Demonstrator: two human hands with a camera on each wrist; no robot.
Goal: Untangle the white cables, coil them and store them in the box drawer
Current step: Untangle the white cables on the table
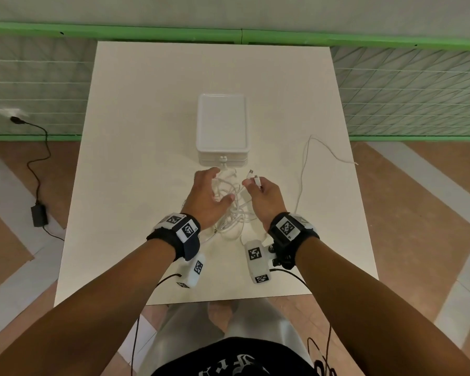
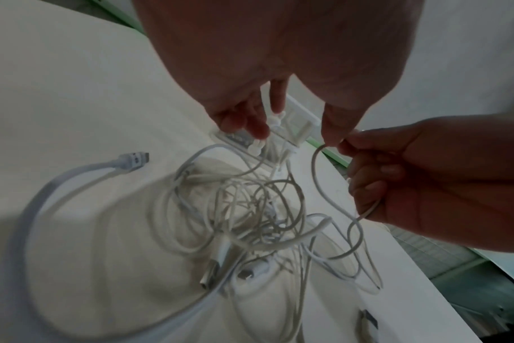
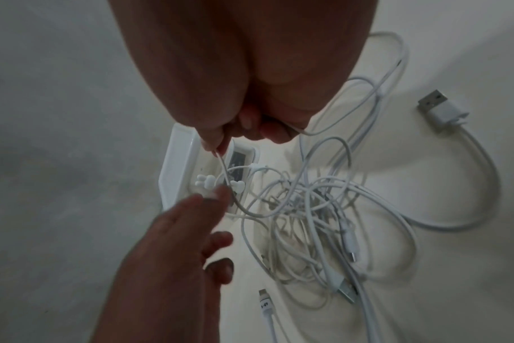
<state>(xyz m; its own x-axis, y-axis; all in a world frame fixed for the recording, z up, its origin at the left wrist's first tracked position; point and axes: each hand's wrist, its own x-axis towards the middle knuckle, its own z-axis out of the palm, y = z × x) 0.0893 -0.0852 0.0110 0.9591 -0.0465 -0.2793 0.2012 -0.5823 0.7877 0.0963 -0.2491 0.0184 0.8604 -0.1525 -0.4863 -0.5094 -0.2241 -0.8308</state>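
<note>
A tangle of white cables (image 1: pixel 232 213) lies on the white table (image 1: pixel 136 147), just in front of a white box drawer (image 1: pixel 221 123) with small knobs on its front. My left hand (image 1: pixel 220 185) hovers over the tangle's left side, fingers spread and holding nothing. My right hand (image 1: pixel 251 184) pinches one cable near its white plug (image 1: pixel 257 181) and lifts it off the pile. In the left wrist view, the right hand (image 2: pixel 396 176) grips a loop of cable above the tangle (image 2: pixel 250 208). Curled fingers (image 3: pixel 250 126) hold the strand in the right wrist view.
A thin white cable (image 1: pixel 304 164) trails from the pile to the table's right edge. A loose USB plug (image 3: pixel 437 106) lies beside the tangle. A black power adapter (image 1: pixel 38 215) and its cord lie on the floor at the left. A green fence (image 1: pixel 228 36) runs behind the table.
</note>
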